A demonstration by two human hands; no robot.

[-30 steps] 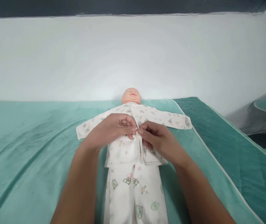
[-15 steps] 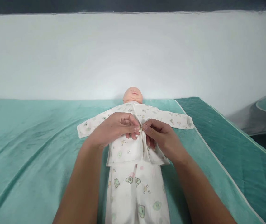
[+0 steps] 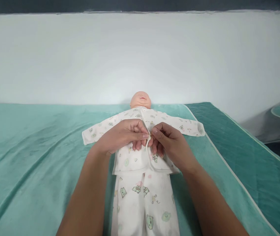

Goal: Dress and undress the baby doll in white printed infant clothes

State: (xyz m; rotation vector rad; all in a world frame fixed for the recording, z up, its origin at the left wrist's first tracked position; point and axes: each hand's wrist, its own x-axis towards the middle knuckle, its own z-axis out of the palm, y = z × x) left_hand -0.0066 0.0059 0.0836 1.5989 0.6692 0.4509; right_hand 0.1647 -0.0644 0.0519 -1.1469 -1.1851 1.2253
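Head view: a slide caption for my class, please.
Over a doll on a green cover, the left hand pinches its white jacket by the front edge, the right hand close beside.

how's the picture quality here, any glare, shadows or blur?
Head view: no harsh glare, the wall brightest around its middle; head view: a soft shadow on the sheet right of the pants; head view: pants prints are readable, but fine detail between the left hand and right hand looks soft.
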